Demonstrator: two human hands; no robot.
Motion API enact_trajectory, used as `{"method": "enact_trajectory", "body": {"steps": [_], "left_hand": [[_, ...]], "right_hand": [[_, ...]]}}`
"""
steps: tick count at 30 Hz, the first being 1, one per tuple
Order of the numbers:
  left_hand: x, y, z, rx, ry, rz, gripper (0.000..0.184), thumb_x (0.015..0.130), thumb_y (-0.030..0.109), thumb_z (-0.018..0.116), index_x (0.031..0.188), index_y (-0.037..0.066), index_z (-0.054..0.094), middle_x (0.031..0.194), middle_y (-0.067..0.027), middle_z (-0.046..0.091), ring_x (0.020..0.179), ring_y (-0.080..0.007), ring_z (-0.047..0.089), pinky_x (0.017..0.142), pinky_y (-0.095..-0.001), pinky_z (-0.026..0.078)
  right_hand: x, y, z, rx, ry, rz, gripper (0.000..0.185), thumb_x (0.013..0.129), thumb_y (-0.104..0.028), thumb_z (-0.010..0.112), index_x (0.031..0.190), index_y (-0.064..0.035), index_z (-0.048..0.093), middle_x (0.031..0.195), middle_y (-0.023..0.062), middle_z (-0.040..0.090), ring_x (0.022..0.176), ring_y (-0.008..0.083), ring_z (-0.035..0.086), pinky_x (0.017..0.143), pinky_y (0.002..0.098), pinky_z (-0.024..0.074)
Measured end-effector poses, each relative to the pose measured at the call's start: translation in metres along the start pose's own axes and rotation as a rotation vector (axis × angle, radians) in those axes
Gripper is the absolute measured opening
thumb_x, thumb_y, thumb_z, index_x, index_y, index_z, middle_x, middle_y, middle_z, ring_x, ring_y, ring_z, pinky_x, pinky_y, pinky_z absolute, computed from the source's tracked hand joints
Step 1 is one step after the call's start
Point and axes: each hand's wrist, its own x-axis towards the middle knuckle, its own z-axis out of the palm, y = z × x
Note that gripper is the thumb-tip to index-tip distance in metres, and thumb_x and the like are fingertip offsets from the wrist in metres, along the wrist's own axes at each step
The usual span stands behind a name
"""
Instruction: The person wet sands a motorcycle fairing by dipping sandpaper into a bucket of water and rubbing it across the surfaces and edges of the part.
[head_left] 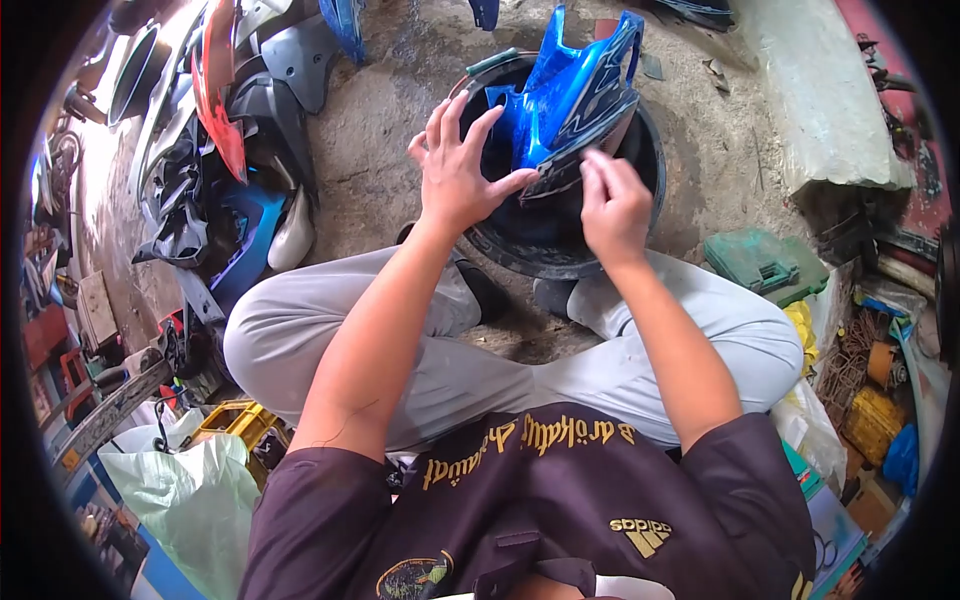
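A glossy blue plastic motorcycle fairing (545, 105) with dark graphics along its right side rests over a round black tub (520, 262). My left hand (458, 165) is open at the fairing's left, fingers spread. Its thumb reaches to the panel's near tip; whether it presses on it I cannot tell. At the fairing's lower right edge, my right hand (613, 208) is closed, with the fingers curled and the fingertips slightly blurred. What it holds, if anything, is hidden. The tub's inside is dark, and its contents are hard to see.
Several motorcycle panels are piled at the left, including a red one (212, 95) and a blue-purple one (250, 235). A green plastic case (765, 265) lies right of my knee. A pale concrete block (820, 100) stands at upper right. A yellow crate (240, 420) sits lower left.
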Motion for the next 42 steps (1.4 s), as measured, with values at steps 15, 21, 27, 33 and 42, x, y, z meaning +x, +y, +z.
{"method": "enact_trajectory", "body": {"steps": [15, 21, 27, 33, 42], "left_hand": [[-0.002, 0.001, 0.000, 0.005, -0.004, -0.006, 0.098, 0.078, 0.076, 0.084, 0.157, 0.023, 0.059, 0.170, -0.0173, 0.038, 0.160, -0.0390, 0.030, 0.125, -0.0605, 0.022], [-0.002, 0.000, -0.001, 0.013, -0.016, 0.001, 0.099, 0.079, 0.077, 0.083, 0.158, 0.023, 0.058, 0.171, -0.0170, 0.038, 0.160, -0.0398, 0.030, 0.125, -0.0604, 0.023], [-0.001, 0.000, 0.000, 0.026, -0.017, 0.003, 0.099, 0.079, 0.078, 0.082, 0.158, 0.022, 0.058, 0.170, -0.0168, 0.040, 0.160, -0.0404, 0.031, 0.125, -0.0608, 0.023], [-0.001, 0.000, 0.001, 0.027, -0.017, 0.018, 0.099, 0.080, 0.079, 0.081, 0.158, 0.022, 0.058, 0.169, -0.0165, 0.041, 0.159, -0.0402, 0.032, 0.125, -0.0609, 0.023], [-0.001, 0.000, 0.001, 0.034, -0.024, 0.009, 0.097, 0.080, 0.077, 0.081, 0.157, 0.022, 0.059, 0.168, -0.0163, 0.042, 0.159, -0.0397, 0.033, 0.125, -0.0609, 0.023]], "right_hand": [[0.050, 0.029, -0.013, -0.064, 0.071, 0.136, 0.016, 0.092, -0.005, 0.076, 0.108, -0.0063, 0.080, 0.108, 0.0123, 0.074, 0.106, 0.0359, 0.069, 0.094, 0.0475, 0.0545], [0.070, 0.031, -0.033, -0.084, 0.063, 0.050, 0.015, 0.097, -0.001, 0.071, 0.112, -0.0004, 0.074, 0.106, 0.0174, 0.077, 0.101, 0.0397, 0.075, 0.088, 0.0446, 0.0594], [0.054, 0.037, -0.020, -0.035, 0.041, -0.203, 0.020, 0.092, 0.004, 0.073, 0.110, -0.0050, 0.074, 0.110, 0.0171, 0.072, 0.104, 0.0396, 0.073, 0.091, 0.0466, 0.0582], [0.044, 0.053, -0.009, -0.287, 0.111, -0.328, 0.027, 0.082, 0.010, 0.070, 0.104, -0.0054, 0.069, 0.119, 0.0145, 0.073, 0.111, 0.0405, 0.070, 0.094, 0.0485, 0.0573], [0.043, 0.057, -0.007, -0.187, 0.034, -0.431, 0.027, 0.084, 0.013, 0.066, 0.106, -0.0033, 0.065, 0.122, 0.0158, 0.073, 0.116, 0.0407, 0.071, 0.108, 0.0506, 0.0575]]}}
